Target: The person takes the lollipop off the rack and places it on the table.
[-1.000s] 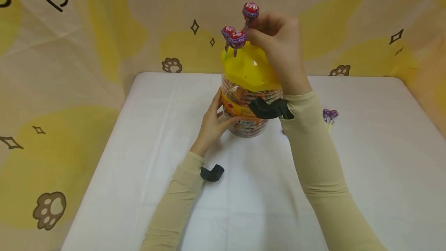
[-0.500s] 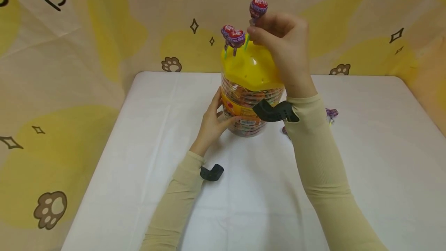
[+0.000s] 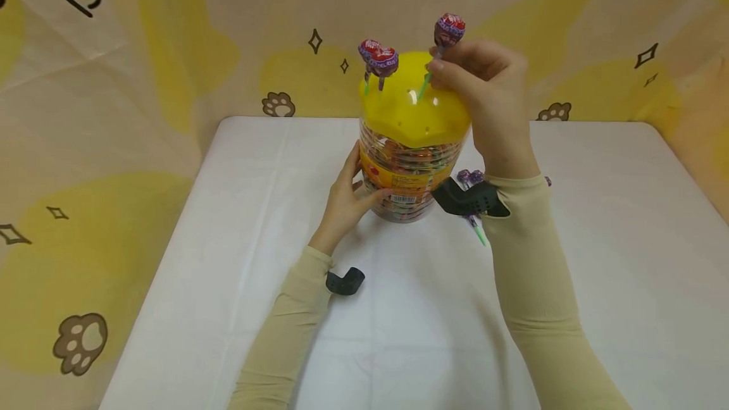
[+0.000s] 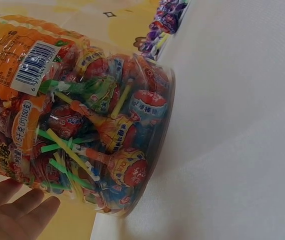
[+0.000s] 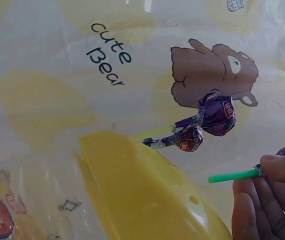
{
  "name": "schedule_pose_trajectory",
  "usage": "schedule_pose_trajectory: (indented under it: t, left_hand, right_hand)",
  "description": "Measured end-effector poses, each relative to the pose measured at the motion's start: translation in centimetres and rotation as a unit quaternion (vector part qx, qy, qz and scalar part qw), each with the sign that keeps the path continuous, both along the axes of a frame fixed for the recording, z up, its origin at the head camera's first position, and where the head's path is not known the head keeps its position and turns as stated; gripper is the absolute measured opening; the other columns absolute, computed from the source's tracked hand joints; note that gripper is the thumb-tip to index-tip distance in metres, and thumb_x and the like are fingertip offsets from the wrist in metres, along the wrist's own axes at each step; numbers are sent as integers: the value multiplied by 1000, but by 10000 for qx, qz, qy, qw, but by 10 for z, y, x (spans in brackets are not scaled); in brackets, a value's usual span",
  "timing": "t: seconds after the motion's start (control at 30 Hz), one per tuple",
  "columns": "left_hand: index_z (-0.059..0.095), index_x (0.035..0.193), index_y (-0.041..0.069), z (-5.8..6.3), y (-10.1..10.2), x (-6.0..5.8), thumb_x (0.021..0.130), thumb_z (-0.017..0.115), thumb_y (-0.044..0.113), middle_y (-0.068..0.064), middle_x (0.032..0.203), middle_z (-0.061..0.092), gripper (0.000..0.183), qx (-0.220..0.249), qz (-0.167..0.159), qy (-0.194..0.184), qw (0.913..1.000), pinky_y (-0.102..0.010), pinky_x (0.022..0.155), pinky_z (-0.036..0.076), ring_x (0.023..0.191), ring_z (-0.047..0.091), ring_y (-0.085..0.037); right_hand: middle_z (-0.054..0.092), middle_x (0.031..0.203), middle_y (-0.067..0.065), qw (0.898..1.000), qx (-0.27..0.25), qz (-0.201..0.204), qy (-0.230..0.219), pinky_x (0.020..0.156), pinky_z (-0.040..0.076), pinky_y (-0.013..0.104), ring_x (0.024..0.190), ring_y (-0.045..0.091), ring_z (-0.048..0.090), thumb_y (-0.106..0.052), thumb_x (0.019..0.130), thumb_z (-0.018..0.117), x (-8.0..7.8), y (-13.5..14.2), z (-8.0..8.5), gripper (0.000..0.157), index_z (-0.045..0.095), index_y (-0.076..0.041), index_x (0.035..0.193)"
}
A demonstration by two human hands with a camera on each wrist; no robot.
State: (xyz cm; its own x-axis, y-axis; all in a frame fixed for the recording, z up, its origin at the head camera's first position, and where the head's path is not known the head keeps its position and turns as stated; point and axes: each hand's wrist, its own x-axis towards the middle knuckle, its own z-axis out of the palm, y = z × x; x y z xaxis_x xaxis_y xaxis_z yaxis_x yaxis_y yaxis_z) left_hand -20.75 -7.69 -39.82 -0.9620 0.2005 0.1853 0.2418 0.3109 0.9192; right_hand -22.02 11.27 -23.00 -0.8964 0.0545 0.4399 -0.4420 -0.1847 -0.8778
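Note:
My left hand grips the side of a clear ribbed jar, thumb across its front. Wrapped lollipops fill the jar, seen through its wall in the left wrist view. Its domed yellow lid has small holes, one plain in the right wrist view. Two purple-and-red lollipops stand upright at the lid's left side. Over the lid's right part, my right hand pinches another lollipop below its head. Its green stick points down toward the lid, the tip apart from it in the right wrist view.
More purple lollipops lie on the white table right of the jar, partly hidden by the right forearm. Black wrist mounts stick out from both sleeves. A yellow patterned cloth hangs behind the table.
My right hand has carried its lollipop to the right across the lid, away from the two standing ones, rising slightly and then lowering. My left hand and the jar stay put.

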Motion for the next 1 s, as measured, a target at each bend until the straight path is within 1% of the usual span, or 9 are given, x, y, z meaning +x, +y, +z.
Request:
schedule_pose_trajectory:
  t: [0.07, 0.2, 0.4, 0.53, 0.63, 0.73, 0.87, 1.0]
  left_hand:
    - [11, 153, 13, 0, 0, 0, 83, 75, 21, -5, 155, 21, 95, 2, 1, 5, 10000, -42, 106, 36, 136, 32, -26]
    - [11, 153, 13, 1, 0, 0, 83, 75, 20, -6, 155, 22, 95, 19, -10, 1, 10000, -42, 106, 36, 136, 32, -26]
    - [11, 153, 12, 1, 0, 0, 83, 74, 20, -6, 155, 22, 94, 49, -28, 18, 10000, -43, 106, 36, 135, 32, -27]
    - [10, 153, 12, 1, -1, 0, 83, 74, 20, -7, 154, 22, 94, 84, -42, 55, 9999, -43, 106, 36, 135, 32, -27]
    - [11, 153, 12, 1, -1, 0, 83, 74, 19, -7, 154, 23, 95, 110, -42, 70, 9999, -43, 106, 36, 135, 32, -26]
    - [10, 153, 12, 1, -1, 0, 83, 75, 18, -7, 154, 23, 95, 127, -50, 58, 9999, -42, 106, 36, 135, 32, -26]
    - [10, 153, 12, 0, 0, 0, 83, 74, 18, -7, 154, 22, 95, 119, -61, 36, 9999, -42, 106, 36, 135, 32, -26]
    - [10, 153, 13, -1, 0, -1, 83, 74, 18, -7, 154, 22, 95, 140, -57, 30, 9999, -43, 106, 36, 136, 32, -26]
  right_hand:
    - [64, 80, 14, 10000, -48, 23, 2, 74, 54, 28, 72, 26, 56, 3, 78, 72, 1, 2, -2, 5, 69, 7, 82]
    - [64, 75, 13, 9999, -85, 62, 47, 74, 53, 28, 71, 25, 56, 4, 78, 71, 4, 8, -6, 3, 70, 7, 81]
    - [66, 79, 15, 9995, -258, 171, -63, 76, 53, 29, 71, 26, 57, 7, 78, 71, 11, 16, -13, 7, 69, 10, 83]
    - [66, 79, 15, 9991, -354, 204, -121, 78, 53, 29, 72, 26, 57, 7, 77, 71, 16, 22, -18, 8, 68, 12, 83]
    - [66, 79, 15, 9993, -294, 190, -152, 79, 53, 29, 73, 27, 57, 6, 78, 71, 20, 28, -23, 8, 69, 11, 84]
    - [67, 82, 15, 9997, -92, 115, -193, 80, 53, 29, 75, 27, 58, 5, 79, 71, 25, 36, -29, 10, 70, 11, 87]
    - [67, 83, 14, 9997, 130, 19, -225, 79, 54, 28, 74, 26, 60, 4, 81, 70, 32, 49, -39, 11, 70, 11, 88]
    - [68, 81, 14, 9996, 85, 36, -253, 76, 55, 28, 71, 26, 61, 6, 81, 68, 35, 62, -50, 8, 69, 12, 86]
